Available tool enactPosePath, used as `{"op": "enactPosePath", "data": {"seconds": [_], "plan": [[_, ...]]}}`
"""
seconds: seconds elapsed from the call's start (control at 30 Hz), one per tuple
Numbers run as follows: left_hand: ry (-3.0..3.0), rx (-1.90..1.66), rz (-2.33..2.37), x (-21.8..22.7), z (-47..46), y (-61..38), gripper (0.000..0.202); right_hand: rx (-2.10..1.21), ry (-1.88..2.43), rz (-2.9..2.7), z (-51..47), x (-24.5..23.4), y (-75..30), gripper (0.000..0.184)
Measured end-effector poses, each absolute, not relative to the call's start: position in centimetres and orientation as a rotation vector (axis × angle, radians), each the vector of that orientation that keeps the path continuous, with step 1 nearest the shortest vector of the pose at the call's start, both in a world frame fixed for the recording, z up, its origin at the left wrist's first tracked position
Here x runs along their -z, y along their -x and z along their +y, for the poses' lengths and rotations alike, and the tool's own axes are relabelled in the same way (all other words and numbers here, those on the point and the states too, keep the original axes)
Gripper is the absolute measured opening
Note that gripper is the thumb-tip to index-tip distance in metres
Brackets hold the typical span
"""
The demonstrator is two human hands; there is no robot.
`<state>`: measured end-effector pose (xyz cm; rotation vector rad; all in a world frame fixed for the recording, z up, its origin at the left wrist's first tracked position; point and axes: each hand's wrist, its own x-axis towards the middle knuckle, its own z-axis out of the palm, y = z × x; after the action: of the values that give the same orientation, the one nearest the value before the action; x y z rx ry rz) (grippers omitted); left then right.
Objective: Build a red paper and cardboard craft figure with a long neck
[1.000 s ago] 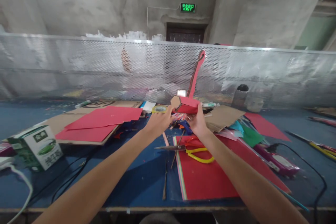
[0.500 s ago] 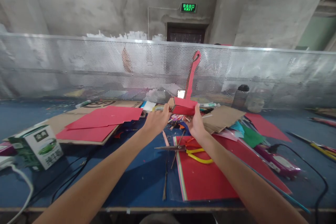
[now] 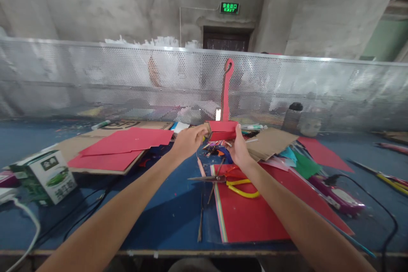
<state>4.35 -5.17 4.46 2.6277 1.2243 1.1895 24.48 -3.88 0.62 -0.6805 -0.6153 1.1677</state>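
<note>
Both my hands hold a small red paper-covered cardboard box (image 3: 223, 130) above the cluttered blue table (image 3: 159, 204). A tall red strip with a loop at its top (image 3: 226, 89) rises upright from the box. My left hand (image 3: 188, 141) grips the box's left end, where bare brown cardboard shows. My right hand (image 3: 239, 149) holds the right side, thumb up against it. Below my hands lie scissors with yellow handles (image 3: 229, 180) on a stack of red paper sheets (image 3: 251, 216).
Red sheets on brown cardboard (image 3: 121, 148) lie at the left, with a green-and-white carton (image 3: 47, 176) nearer the left edge. Folded cardboard (image 3: 270, 141), coloured paper scraps, a purple tool (image 3: 338, 197) and black cables lie at the right. A perforated metal screen (image 3: 95, 80) backs the table.
The box has turned in my hands, so the tall strip swung from leaning right to standing upright. Both hands shifted slightly left with it.
</note>
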Motion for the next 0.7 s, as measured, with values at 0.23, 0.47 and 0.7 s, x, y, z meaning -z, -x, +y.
{"op": "enactPosePath", "data": {"seconds": [0.23,0.47,0.7], "plan": [[-2.053,-1.401,0.436,-5.3,-4.7,-4.5,0.032,-1.172,0.708,-0.668,-2.9,0.3,-25.0,0.044],[-1.834,-1.536,0.414,-5.3,-2.4,-2.4,0.032,-1.24,0.675,-0.615,-2.3,0.4,-26.0,0.041],[-2.693,-0.532,1.695,-2.9,-0.5,0.5,0.019,-1.47,0.587,-0.64,-2.0,-0.3,-28.2,0.04]]}}
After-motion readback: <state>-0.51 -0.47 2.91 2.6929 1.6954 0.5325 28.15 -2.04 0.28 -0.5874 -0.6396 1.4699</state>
